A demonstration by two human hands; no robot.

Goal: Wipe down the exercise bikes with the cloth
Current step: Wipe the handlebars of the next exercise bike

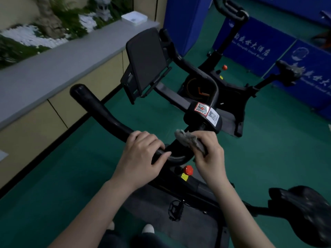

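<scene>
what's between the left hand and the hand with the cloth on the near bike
In the head view, a short bare stretch of black handlebar curves between the left hand and the right hand, which grips the grey cloth.

Green floor (53, 185), two black exercise bikes (211, 90) standing on it

This is a hotel gym or fitness room. Two black exercise bikes stand on green sports flooring (268, 149): the near bike (180, 158) with its handlebars, tablet holder (146, 59) and saddle (304, 208), and a second bike (223, 83) farther right. Blue padded barriers (250, 45) printed with a hotel's name line the far right side. On the left, a grey ledge (62, 65) borders a small rock garden (44, 24).
</scene>
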